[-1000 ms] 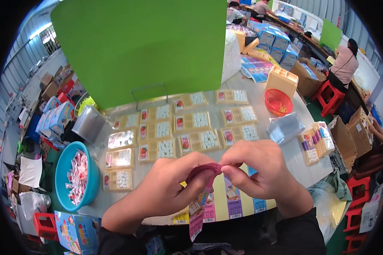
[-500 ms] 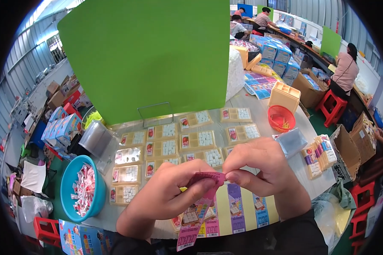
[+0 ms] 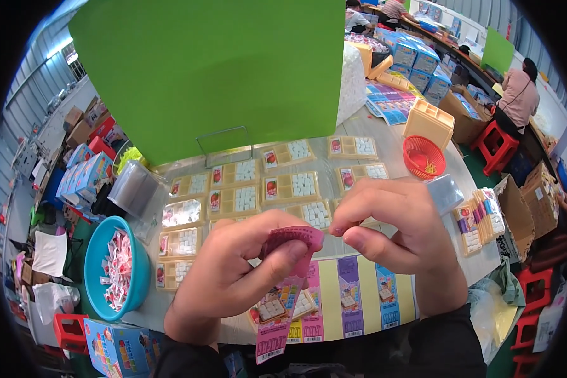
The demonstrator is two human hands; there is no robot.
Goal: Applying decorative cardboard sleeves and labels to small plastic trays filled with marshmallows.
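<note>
My left hand (image 3: pixel 239 268) pinches a long pink printed card (image 3: pixel 272 318) between thumb and fingers; its top end curls over and the rest hangs down. Just right of that curled end is my right hand (image 3: pixel 406 230), thumb and forefinger bent and slightly apart, with nothing visible between them. Below my hands, a purple card (image 3: pixel 350 296) and a blue card (image 3: pixel 387 293) lie on a pale yellow sheet (image 3: pixel 329 283). Partly behind the held card is another pink card (image 3: pixel 312 315). Beyond my hands stand several cream trays (image 3: pixel 290 188) holding white pieces and a strawberry-printed packet.
A turquoise basin (image 3: pixel 93 277) of small wrapped packets is at left. At right are a red basket (image 3: pixel 423 157), clear plastic sleeves (image 3: pixel 446 193) and a stack of filled trays (image 3: pixel 479 220). A green panel (image 3: pixel 208 75) rises behind the table. A person (image 3: pixel 518 97) sits far right.
My right hand has drawn away from the card's curled end, its thumb and forefinger now parted. The left hand and the card have shifted slightly left. The whole view has tilted a little downward.
</note>
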